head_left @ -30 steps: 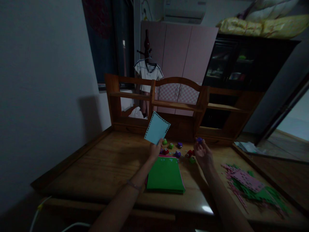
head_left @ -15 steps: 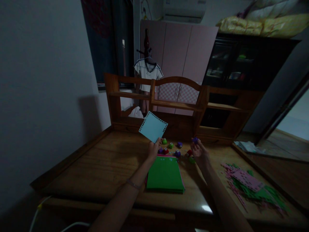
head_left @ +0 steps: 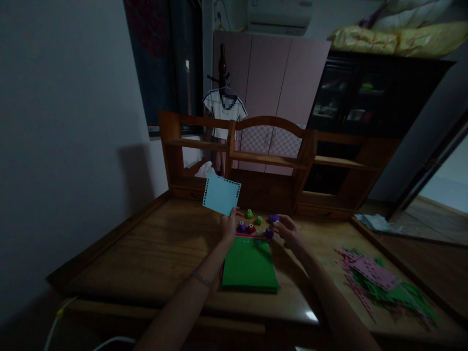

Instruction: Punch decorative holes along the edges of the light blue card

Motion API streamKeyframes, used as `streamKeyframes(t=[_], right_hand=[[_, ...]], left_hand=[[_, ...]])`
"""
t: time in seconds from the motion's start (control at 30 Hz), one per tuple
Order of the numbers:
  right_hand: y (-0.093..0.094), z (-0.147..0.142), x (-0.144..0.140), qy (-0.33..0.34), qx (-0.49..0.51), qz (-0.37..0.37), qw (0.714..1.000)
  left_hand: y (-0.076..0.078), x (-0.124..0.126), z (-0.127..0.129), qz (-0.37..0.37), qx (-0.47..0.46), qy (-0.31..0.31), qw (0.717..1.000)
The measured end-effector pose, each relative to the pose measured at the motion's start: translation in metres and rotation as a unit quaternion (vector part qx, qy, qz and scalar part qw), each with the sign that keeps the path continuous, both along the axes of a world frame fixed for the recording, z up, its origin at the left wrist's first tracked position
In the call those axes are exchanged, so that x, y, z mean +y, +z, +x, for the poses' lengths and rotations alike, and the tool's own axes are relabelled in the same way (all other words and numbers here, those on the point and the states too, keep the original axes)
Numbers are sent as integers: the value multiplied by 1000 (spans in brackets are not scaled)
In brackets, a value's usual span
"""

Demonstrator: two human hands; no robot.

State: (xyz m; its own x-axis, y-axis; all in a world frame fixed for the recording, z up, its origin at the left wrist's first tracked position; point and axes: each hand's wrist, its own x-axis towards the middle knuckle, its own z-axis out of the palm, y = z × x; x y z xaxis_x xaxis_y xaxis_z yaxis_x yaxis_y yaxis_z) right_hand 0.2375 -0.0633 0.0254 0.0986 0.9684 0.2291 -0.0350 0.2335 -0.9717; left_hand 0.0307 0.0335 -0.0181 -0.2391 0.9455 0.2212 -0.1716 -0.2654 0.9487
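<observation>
My left hand (head_left: 229, 225) pinches a light blue sheet of paper (head_left: 221, 194) by its lower right corner, holding it up above the desk. Rows of small punched holes run along several of its edges. My right hand (head_left: 289, 231) reaches down among small craft punches, fingers closed around a purple craft punch (head_left: 277, 218) that partly hides behind them. Just left of those fingers sits another purple punch (head_left: 269, 232). Two green punches (head_left: 249, 213), a red punch (head_left: 250, 228) and a purple one stand between my hands. A stack of green sheets (head_left: 250, 265) with pink edges lies below.
On the right of the wooden desk (head_left: 164, 243) lies a heap of pink and green cut paper strips (head_left: 383, 280). A wooden shelf rail (head_left: 270, 158) rises along the desk's back edge. A white cable (head_left: 54, 324) hangs at the front left.
My right hand has moved left and down with the purple craft punch, in among the other punches. The blue sheet in my left hand has shifted slightly left and turned.
</observation>
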Motion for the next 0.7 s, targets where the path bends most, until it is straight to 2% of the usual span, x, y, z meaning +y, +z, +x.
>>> streamKeyframes(t=[0.13,0.33,0.5,0.7], right_hand=[[2,-14,-13,114,-4,-30,993],[-5,-21,-15,216,-13,-95,972],[-9,-21,-13,223,-9,-111,968],[-2,-27,-16,175,26,-76,981]], left_hand=[[-5,5,-1,12,-17,15,1000],[-1,1,2,22,1,-10,1000],[4,-3,4,25,-7,-40,999],[14,-16,13,21,6,-207,978]])
